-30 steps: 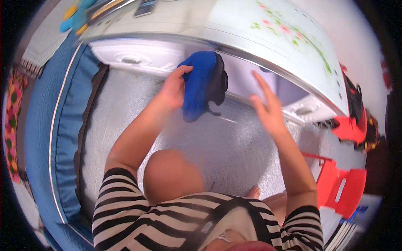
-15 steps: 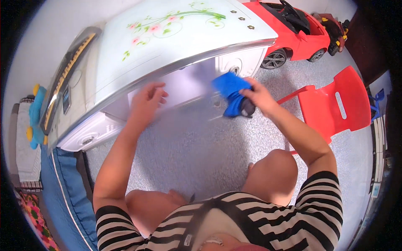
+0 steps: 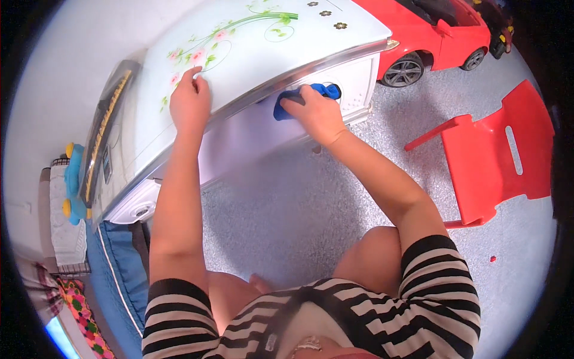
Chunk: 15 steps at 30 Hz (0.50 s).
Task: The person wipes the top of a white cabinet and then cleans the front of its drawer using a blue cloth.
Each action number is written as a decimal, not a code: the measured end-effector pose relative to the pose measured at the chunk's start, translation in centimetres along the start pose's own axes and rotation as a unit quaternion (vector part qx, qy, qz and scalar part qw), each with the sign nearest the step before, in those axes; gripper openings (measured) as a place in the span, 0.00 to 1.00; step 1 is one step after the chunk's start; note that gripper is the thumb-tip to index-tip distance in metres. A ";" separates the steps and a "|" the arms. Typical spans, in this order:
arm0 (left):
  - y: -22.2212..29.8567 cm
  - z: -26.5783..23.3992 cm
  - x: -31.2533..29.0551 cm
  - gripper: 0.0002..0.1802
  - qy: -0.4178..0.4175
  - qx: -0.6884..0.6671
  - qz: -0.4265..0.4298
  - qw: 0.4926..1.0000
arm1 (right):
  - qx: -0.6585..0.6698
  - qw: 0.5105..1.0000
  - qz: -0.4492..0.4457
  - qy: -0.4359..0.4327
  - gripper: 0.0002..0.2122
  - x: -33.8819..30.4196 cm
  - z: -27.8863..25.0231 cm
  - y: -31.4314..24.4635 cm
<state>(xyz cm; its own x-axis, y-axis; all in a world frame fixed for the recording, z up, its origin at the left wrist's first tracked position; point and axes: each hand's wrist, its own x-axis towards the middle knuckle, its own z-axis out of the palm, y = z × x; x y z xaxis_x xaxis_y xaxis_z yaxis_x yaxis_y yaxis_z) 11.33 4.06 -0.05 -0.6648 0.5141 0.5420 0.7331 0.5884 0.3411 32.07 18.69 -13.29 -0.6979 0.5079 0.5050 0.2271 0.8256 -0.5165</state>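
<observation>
My right hand [image 3: 317, 113] is closed around a crumpled blue cloth [image 3: 327, 91] at the front of a white table [image 3: 251, 66]. The cloth shows on both sides of my fingers, beside the round dark knob area on the right front panel. Over the glossy tabletop, close to its metal front edge, my left hand [image 3: 191, 103] hovers or rests; I cannot tell whether it touches. Its fingers are loosely bent and apart, with nothing visible in them. Pink flowers and green stems decorate the glass top.
A red chair [image 3: 484, 155] stands on the right. Behind it is a red toy car [image 3: 430, 36], close to the table's right end. A dark, long object with a gold strip [image 3: 110, 110] lies at the tabletop's left end. Blue fabric [image 3: 116, 257] hangs at lower left.
The blue cloth in my right hand has moved left and up to the table's front panel. My left hand has risen from below the table edge to above the tabletop. The view has shifted slightly.
</observation>
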 end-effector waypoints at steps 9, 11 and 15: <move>0.4 -0.3 -0.5 0.15 -0.001 -0.006 -0.006 1.000 | -0.056 0.989 -0.041 0.129 0.25 -0.4 -4.3 6.6; 0.5 -0.4 -0.4 0.14 0.005 0.002 -0.004 1.000 | -0.043 0.988 0.023 0.149 0.28 -1.1 -3.6 9.1; -0.2 0.1 -0.3 0.14 0.003 -0.006 0.015 1.000 | 0.004 0.978 0.142 0.154 0.24 -4.3 0.2 12.0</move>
<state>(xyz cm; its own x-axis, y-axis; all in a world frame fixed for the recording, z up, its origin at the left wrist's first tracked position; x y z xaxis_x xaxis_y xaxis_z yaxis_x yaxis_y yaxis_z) 11.36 3.87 -0.41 -0.6414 0.5275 0.5571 0.7547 0.5646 0.3342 37.66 26.41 -21.79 -0.3689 0.7677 0.5239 0.3752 0.6387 -0.6717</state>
